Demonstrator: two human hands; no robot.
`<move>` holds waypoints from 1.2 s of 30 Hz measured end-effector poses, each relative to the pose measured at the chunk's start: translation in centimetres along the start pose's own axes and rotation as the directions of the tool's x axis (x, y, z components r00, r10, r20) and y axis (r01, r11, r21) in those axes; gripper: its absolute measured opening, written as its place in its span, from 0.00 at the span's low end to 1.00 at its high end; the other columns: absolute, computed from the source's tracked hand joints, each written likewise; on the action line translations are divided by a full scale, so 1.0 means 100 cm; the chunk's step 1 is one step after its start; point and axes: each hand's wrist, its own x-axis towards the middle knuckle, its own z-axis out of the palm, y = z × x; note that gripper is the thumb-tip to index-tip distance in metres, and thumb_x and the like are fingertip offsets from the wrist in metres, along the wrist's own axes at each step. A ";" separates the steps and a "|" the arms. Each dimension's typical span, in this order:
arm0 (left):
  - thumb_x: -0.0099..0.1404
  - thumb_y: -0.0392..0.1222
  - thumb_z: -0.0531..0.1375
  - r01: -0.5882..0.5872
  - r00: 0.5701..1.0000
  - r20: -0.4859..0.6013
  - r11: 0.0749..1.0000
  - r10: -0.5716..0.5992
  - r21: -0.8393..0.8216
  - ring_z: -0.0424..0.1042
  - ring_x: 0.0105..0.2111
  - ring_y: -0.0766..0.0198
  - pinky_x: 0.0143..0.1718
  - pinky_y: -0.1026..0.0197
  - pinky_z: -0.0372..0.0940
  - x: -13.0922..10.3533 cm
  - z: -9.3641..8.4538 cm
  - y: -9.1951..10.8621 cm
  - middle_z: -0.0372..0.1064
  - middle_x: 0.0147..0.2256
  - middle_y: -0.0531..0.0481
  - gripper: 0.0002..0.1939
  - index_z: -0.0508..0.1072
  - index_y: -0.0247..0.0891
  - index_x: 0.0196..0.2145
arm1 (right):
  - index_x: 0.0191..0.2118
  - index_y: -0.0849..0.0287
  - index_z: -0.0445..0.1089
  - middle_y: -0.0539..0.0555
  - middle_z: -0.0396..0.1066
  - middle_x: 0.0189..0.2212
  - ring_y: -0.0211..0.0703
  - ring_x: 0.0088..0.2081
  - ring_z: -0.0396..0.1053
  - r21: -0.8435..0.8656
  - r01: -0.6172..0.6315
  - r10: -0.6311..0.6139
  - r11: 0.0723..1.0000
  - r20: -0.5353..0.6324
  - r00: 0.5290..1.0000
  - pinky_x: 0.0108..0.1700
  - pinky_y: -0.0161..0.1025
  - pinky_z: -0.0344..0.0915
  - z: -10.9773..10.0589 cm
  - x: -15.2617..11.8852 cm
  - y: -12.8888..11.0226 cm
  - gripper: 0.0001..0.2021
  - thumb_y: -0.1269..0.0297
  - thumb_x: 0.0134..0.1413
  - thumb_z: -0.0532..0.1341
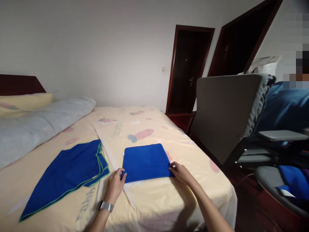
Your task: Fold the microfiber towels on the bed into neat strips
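A blue cloth [146,162], folded into a neat rectangle, lies flat on the patterned bedsheet. My left hand [117,182], with a silver-banded watch at the wrist, pinches its lower left edge between thumb and fingers. At the lower right edge, my right hand [180,172] grips the same cloth with fingertips and thumb. Left of my left hand lies a second blue cloth [67,170] with green edging, loosely folded and spread at a slant.
The bed [207,180] ends at the right and front. A grey quilt [36,129] lies at the left. On the right are a grey upright panel [219,112], a person in blue [285,109] and a round seat [267,182] bearing more blue cloth [295,180].
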 end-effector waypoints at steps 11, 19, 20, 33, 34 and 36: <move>0.73 0.37 0.49 -0.719 0.695 0.251 0.646 0.674 0.256 0.67 0.58 0.56 0.59 0.48 0.63 -0.018 0.007 0.045 0.68 0.58 0.46 0.20 0.66 0.43 0.60 | 0.57 0.57 0.69 0.58 0.71 0.53 0.52 0.52 0.70 -0.290 0.509 -0.558 0.810 -0.116 0.822 0.54 0.47 0.68 0.049 -0.017 -0.062 0.17 0.66 0.65 0.55; 0.69 0.25 0.47 -0.733 0.661 0.422 0.654 0.621 0.186 0.58 0.63 0.61 0.63 0.51 0.61 -0.006 0.018 0.012 0.57 0.64 0.50 0.34 0.49 0.48 0.67 | 0.64 0.60 0.59 0.60 0.60 0.61 0.50 0.62 0.60 -0.305 0.633 -0.654 0.711 0.043 0.755 0.63 0.50 0.61 0.070 -0.016 -0.039 0.24 0.75 0.63 0.54; 0.68 0.24 0.47 -0.724 0.668 0.423 0.666 0.613 0.178 0.57 0.63 0.61 0.63 0.51 0.61 -0.006 0.014 0.007 0.57 0.65 0.50 0.34 0.48 0.48 0.68 | 0.65 0.59 0.59 0.59 0.60 0.61 0.50 0.62 0.59 -0.278 0.628 -0.643 0.727 0.044 0.765 0.63 0.50 0.60 0.062 -0.016 -0.031 0.24 0.75 0.64 0.54; 0.74 0.40 0.49 -0.698 0.712 0.295 0.688 0.637 0.200 0.65 0.60 0.59 0.60 0.53 0.64 -0.009 -0.003 0.025 0.65 0.60 0.50 0.22 0.60 0.46 0.64 | 0.64 0.60 0.60 0.60 0.60 0.61 0.52 0.63 0.58 -0.296 0.597 -0.623 0.746 0.008 0.782 0.64 0.54 0.58 0.030 -0.019 -0.027 0.22 0.70 0.66 0.54; 0.74 0.39 0.49 -0.725 0.686 0.288 0.662 0.668 0.191 0.64 0.60 0.59 0.61 0.52 0.63 -0.008 0.002 0.031 0.65 0.60 0.50 0.22 0.59 0.46 0.64 | 0.64 0.61 0.59 0.61 0.60 0.61 0.52 0.63 0.58 -0.319 0.626 -0.660 0.711 0.003 0.751 0.64 0.54 0.58 0.041 -0.017 -0.038 0.22 0.70 0.66 0.54; 0.74 0.38 0.49 -0.768 0.637 0.297 0.617 0.711 0.171 0.63 0.61 0.59 0.62 0.52 0.62 -0.004 0.015 0.039 0.63 0.61 0.49 0.23 0.58 0.45 0.65 | 0.64 0.62 0.60 0.62 0.61 0.60 0.51 0.62 0.59 -0.344 0.674 -0.714 0.654 0.012 0.700 0.63 0.51 0.60 0.066 -0.014 -0.056 0.22 0.68 0.66 0.55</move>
